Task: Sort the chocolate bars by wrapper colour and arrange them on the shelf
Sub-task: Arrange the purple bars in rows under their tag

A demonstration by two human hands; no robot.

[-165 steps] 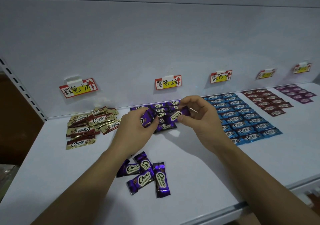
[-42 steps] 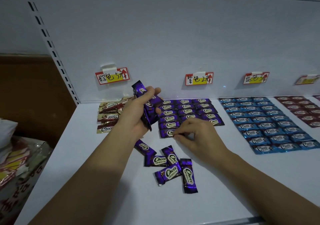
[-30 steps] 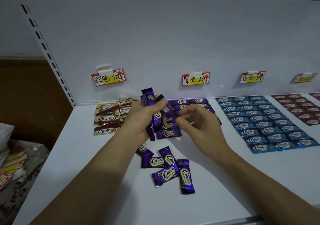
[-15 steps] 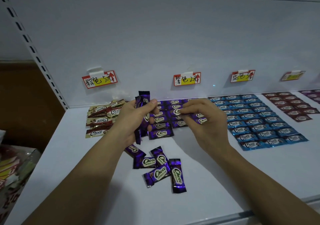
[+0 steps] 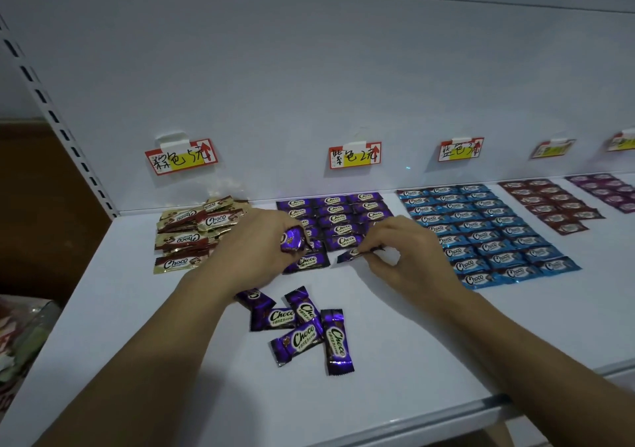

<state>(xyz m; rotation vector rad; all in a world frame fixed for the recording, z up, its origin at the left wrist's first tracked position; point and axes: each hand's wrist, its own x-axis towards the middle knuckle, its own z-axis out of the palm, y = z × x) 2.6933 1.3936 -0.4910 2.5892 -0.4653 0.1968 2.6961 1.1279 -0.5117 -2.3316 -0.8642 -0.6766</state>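
On the white shelf (image 5: pixel 429 353) purple chocolate bars lie in neat rows (image 5: pixel 338 218) under the purple price tag (image 5: pixel 355 155). My left hand (image 5: pixel 256 250) is closed around a bunch of purple bars (image 5: pixel 292 238) at the rows' front left. My right hand (image 5: pixel 405 254) pinches one purple bar (image 5: pixel 357 253) low over the shelf, at the front of the middle column. A loose heap of several purple bars (image 5: pixel 302 326) lies nearer me, between my forearms.
A loose pile of gold-brown bars (image 5: pixel 192 233) sits at the left under its tag (image 5: pixel 182 156). Blue bars (image 5: pixel 488 233) fill rows to the right, then dark red rows (image 5: pixel 553 204) and magenta rows (image 5: pixel 608 188). A slotted upright (image 5: pixel 58 127) bounds the left; bags (image 5: pixel 20 336) lie beyond.
My left hand has lowered its bunch of purple bars toward the shelf. My right hand has brought a single purple bar down to the front of the rows.
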